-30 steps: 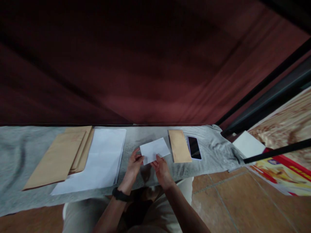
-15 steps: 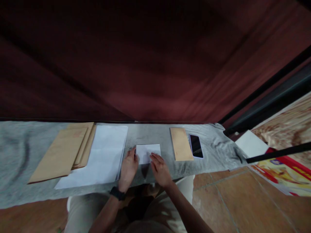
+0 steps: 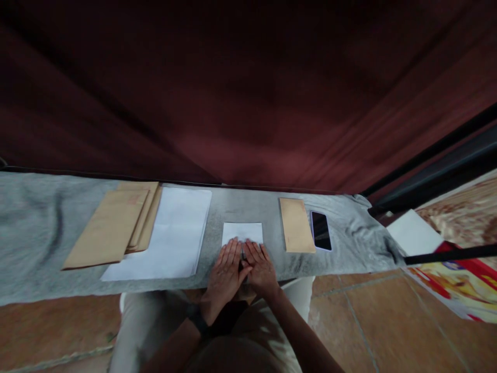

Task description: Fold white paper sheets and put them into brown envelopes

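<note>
Hands lie side by side over a small white paper (image 3: 243,229), which rests flat at the near middle of the surface, squared to the person. The left hand (image 3: 225,272) and the right hand (image 3: 261,268) both have their fingers straight and laid palm-down across the paper's near part, clenched on nothing and pinching nothing; the thumbs meet near the middle. Such a flat, paired touch seems meant to spread even pressure and stop the sheet sliding on soft fabric (a yielding base for paper). To the left, large white sheets (image 3: 176,228) lie partly under overlapping brown envelopes (image 3: 106,228), probably set aside so that the middle is left for handling. To the right, a single tan envelope (image 3: 297,225) lies apart from the hands, with a phone (image 3: 321,230) just beside it, both seemingly put within easy reach yet out of the way. Beneath everything runs a grey cloth (image 3: 248,204), rumpled towards its right end. Dark red fabric (image 3: 233,114) hangs along the far side. Beyond the right end are a black bar (image 3: 450,254), a red and yellow package (image 3: 464,285) and brown floor tiles (image 3: 373,311), all dimly lit.
</note>
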Tool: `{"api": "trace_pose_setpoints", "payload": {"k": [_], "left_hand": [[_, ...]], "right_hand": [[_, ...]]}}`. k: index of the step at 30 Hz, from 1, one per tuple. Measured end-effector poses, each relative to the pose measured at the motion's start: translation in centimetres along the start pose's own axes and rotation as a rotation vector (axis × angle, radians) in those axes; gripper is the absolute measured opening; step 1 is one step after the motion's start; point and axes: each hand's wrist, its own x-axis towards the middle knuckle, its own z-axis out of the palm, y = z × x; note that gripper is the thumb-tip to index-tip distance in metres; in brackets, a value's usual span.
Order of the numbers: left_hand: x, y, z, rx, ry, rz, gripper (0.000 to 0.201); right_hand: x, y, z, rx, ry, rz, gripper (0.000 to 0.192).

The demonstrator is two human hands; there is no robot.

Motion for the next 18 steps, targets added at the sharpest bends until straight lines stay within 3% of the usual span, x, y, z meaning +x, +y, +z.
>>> {"api": "trace_pose_setpoints", "payload": {"k": [6,13,18], "left_hand": [[-0.9,-0.9,-1.3,0.072,-0.024,-0.013,0.084],[-1.8,-2.3,-1.6,0.13,-0.036,-0.039,0.089],[-1.5,-2.1,-1.9,0.146,-0.088,-0.048,0.094]], "right_hand": [[-1.0,1.2,-0.5,-0.06,0.029,0.027,0.055],[-2.0,2.3,-1.6,-0.072,0.035,0.058,0.055],[-0.7,2.3,-2.3,-0.007,0.021,0.084,0.052]]}}
